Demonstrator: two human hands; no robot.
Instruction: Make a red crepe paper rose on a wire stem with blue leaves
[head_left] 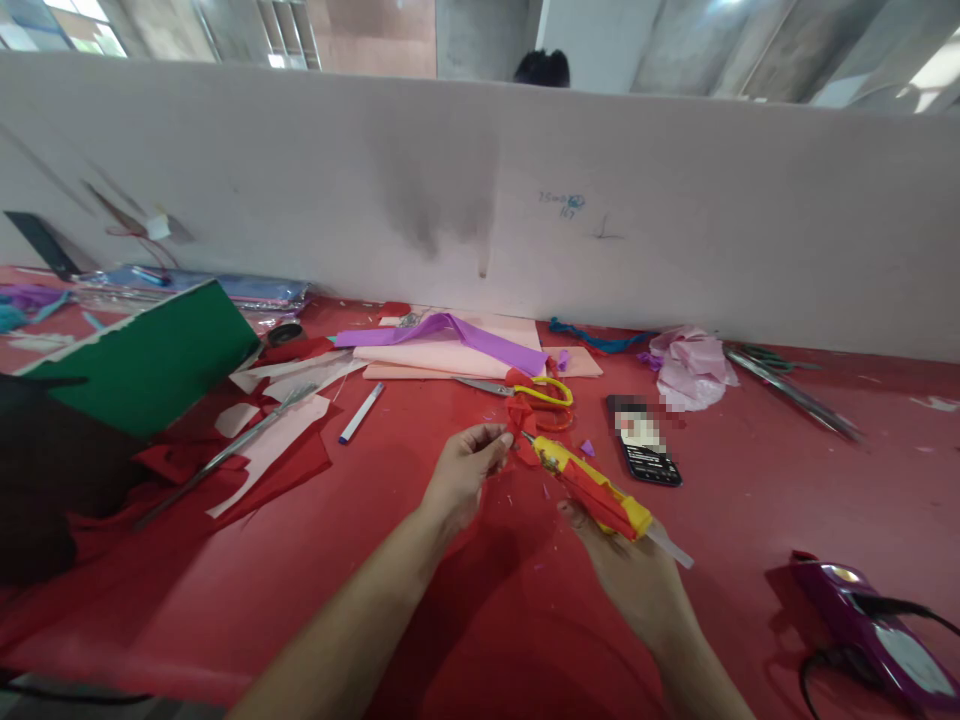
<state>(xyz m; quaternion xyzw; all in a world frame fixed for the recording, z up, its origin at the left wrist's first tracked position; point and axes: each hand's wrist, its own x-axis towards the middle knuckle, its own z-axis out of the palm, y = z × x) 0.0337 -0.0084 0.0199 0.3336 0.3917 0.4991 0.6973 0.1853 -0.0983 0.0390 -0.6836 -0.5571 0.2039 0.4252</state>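
My left hand pinches a small piece of red fabric between thumb and fingers, above the middle of the table. In my right hand is a yellow and red hot glue gun, with a clear glue stick sticking out of its back end. The nozzle points left and sits at the red piece; whether it touches is hard to tell. Just behind lie scissors with yellow and red handles. Tiny scraps are scattered around the hands.
Purple strip and pale pink sheets lie at the back. A marker, cut pieces and a green board are left. A phone, crumpled pink material and a corded purple device are right. A white partition stands behind.
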